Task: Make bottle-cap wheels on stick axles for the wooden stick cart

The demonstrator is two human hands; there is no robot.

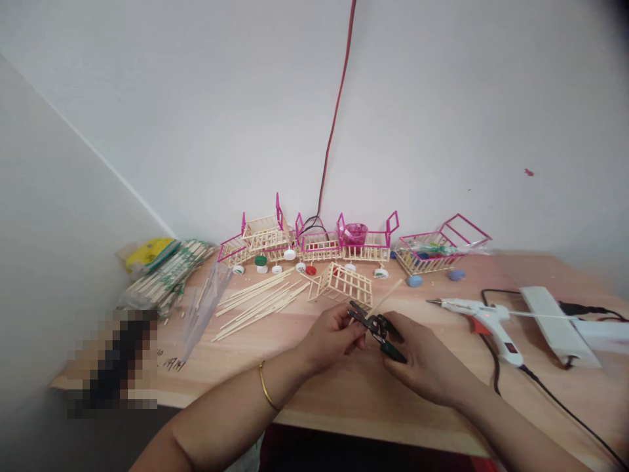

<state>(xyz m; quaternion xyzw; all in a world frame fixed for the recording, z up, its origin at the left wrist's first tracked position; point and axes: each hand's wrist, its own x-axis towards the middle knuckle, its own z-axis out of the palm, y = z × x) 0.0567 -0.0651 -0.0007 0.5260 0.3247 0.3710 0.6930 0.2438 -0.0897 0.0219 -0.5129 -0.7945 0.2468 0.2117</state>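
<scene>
My left hand (335, 337), with a gold bangle on its wrist, pinches a thin wooden stick (388, 296) that slants up to the right. Dark cutters with green handles (392, 351) are gripped in my right hand (425, 360), their blades beside my left fingertips, at the stick. Just behind the hands lies a small frame of bare sticks (346, 283). Several loose sticks (263, 303) are spread on the table to the left of it.
Stick carts with pink rims (368, 248) and bottle-cap wheels stand along the wall. A white glue gun (491, 318) and a power strip (557, 324) with cables lie at the right. Bagged sticks (171, 278) and a yellow packet (151, 254) are at the left of the wooden table (334, 400).
</scene>
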